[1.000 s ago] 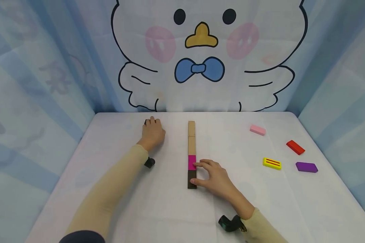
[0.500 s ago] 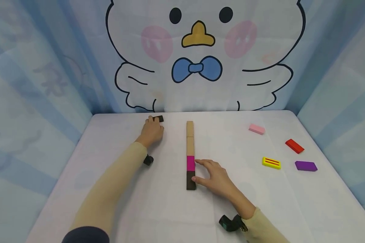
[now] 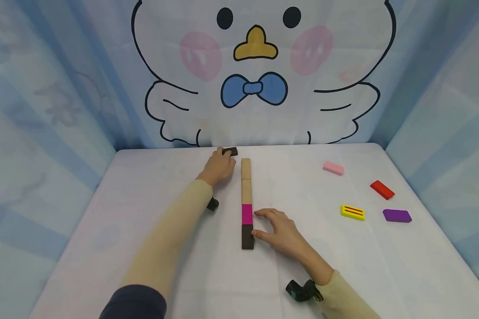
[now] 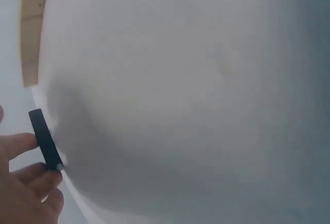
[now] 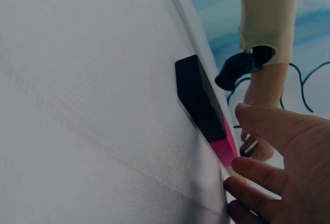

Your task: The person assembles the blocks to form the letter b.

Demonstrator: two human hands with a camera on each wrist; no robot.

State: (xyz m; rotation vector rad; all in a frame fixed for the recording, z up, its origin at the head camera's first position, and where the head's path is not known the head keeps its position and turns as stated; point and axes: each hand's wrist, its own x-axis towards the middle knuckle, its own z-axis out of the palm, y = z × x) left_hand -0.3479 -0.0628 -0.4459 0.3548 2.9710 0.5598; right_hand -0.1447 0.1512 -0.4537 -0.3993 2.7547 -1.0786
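Note:
At the far edge of the table my left hand (image 3: 218, 166) pinches a small black block (image 3: 232, 151) between thumb and fingers. In the left wrist view this black block (image 4: 44, 136) is held near the end of the tan pieces. A straight row runs down the middle: a far tan block (image 3: 245, 168), a second tan block (image 3: 246, 191), a magenta block (image 3: 247, 214) and a dark block (image 3: 247, 237) nearest me. Beside the row's right side is my right hand (image 3: 282, 231), its thumb and index finger spread, fingertips right at the magenta and dark blocks.
Over on the right lie a pink block (image 3: 333, 168), a red block (image 3: 382, 190), a yellow block (image 3: 352, 212) with red stripes and a purple block (image 3: 397, 215). A printed curtain (image 3: 263, 124) hangs behind the table's far edge.
My left hand has carried the black block rightward along the far edge, close to the row's far end. My right hand has eased slightly off the row, thumb no longer overlapping the dark block much.

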